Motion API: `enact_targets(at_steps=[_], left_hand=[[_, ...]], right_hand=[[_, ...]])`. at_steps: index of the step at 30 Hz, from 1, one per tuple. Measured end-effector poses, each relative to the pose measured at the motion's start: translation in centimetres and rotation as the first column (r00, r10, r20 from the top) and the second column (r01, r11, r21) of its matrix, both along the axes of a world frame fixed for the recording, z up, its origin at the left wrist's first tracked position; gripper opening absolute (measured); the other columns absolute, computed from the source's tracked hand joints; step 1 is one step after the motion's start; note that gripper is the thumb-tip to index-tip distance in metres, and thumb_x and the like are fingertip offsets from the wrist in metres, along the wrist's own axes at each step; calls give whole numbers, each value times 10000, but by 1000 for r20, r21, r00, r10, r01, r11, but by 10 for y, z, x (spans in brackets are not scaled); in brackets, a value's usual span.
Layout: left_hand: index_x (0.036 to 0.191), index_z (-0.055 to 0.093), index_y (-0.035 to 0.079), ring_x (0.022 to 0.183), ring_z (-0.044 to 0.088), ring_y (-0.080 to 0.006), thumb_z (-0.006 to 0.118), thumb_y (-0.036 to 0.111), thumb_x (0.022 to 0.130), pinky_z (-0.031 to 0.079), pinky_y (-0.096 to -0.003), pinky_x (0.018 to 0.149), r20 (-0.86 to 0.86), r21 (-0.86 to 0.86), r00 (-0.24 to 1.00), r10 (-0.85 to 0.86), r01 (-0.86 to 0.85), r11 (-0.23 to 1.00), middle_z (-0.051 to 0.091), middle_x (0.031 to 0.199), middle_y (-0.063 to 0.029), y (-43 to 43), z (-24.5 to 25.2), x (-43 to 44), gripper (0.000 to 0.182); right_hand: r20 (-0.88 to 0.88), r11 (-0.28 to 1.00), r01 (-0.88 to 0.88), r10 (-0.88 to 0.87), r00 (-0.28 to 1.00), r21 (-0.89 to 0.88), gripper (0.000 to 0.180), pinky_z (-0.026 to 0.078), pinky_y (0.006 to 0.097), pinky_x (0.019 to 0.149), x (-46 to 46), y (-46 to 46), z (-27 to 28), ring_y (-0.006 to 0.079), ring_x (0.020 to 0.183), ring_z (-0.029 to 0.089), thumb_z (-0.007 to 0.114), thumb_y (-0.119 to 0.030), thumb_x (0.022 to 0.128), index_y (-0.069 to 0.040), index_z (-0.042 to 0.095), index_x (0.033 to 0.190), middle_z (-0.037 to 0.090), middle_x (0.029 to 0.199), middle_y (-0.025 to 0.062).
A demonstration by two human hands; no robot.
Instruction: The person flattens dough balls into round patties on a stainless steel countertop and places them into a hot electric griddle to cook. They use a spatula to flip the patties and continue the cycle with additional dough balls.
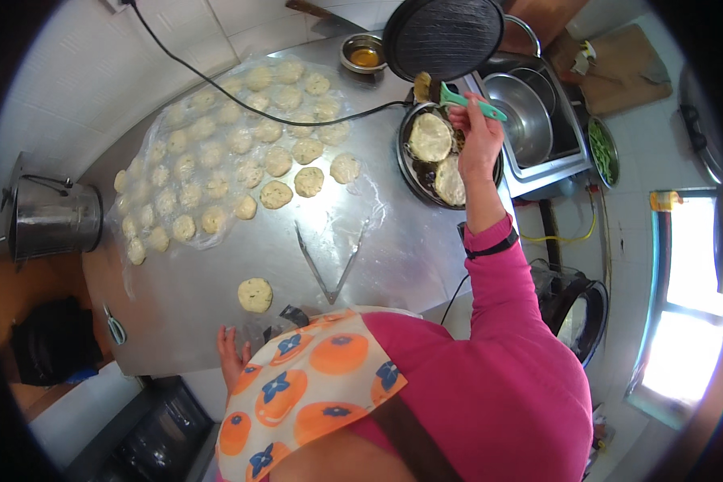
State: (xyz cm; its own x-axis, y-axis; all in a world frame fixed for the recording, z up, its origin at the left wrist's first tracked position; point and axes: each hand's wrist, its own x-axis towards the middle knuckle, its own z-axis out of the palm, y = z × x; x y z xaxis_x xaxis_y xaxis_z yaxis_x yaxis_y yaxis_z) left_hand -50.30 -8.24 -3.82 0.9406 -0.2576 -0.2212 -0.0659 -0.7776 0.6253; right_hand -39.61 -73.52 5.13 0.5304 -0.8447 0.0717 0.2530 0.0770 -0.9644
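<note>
My right hand (479,138) grips the green handle (458,99) of a pastry brush, its bristles (422,87) over the far rim of a round electric griddle (405,172). In the griddle lie a pale round flatbread (431,137) and a second flatbread (450,184), partly hidden by my hand and forearm. The griddle's dark ridged lid (443,39) stands raised behind. My left hand (231,356) rests at the table's near edge, fingers apart, palm partly hidden by my apron. Just beyond it lies a single flattened dough disc (255,295).
Several dough rounds (239,140) sit on the steel table (181,319), many under plastic film. Spread metal tongs (331,292) lie near me. A bowl of yellow oil (364,57) stands by the lid. A black cable (211,89) crosses the dough. A sink with a steel basin (521,129) is right.
</note>
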Motion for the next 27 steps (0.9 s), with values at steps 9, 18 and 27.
enact_targets(at_steps=[9, 18, 27], left_hand=[[1463, 515, 60, 1446, 458, -426, 667, 78, 991, 466, -459, 1123, 22, 36, 996, -86, 85, 996, 374, 1622, -223, -15, 12, 16, 496], [1456, 526, 66, 1445, 468, -418, 682, 58, 975, 473, -463, 1118, 37, 53, 990, -139, 137, 989, 382, 1624, -214, -22, 20, 13, 506], [1452, 527, 55, 1475, 437, -398, 708, 13, 945, 442, -453, 1152, 51, 50, 991, -120, 117, 992, 382, 1623, -212, -20, -2, 2, 540]], right_hand=[[-280, 965, 208, -159, 947, 158, 205, 512, 259, 592, -66, -34, -46, 145, 631, 662, 612, -142, 1013, -13, 687, 1152, 735, 813, 119], [-104, 962, 175, -156, 982, 209, 206, 526, 253, 587, -28, -53, -58, 171, 652, 690, 568, -126, 1021, -5, 665, 1157, 742, 829, 140], [-226, 975, 148, -109, 968, 165, 209, 509, 252, 578, -40, -58, -55, 154, 632, 666, 552, -129, 1024, -1, 664, 1144, 731, 807, 125]])
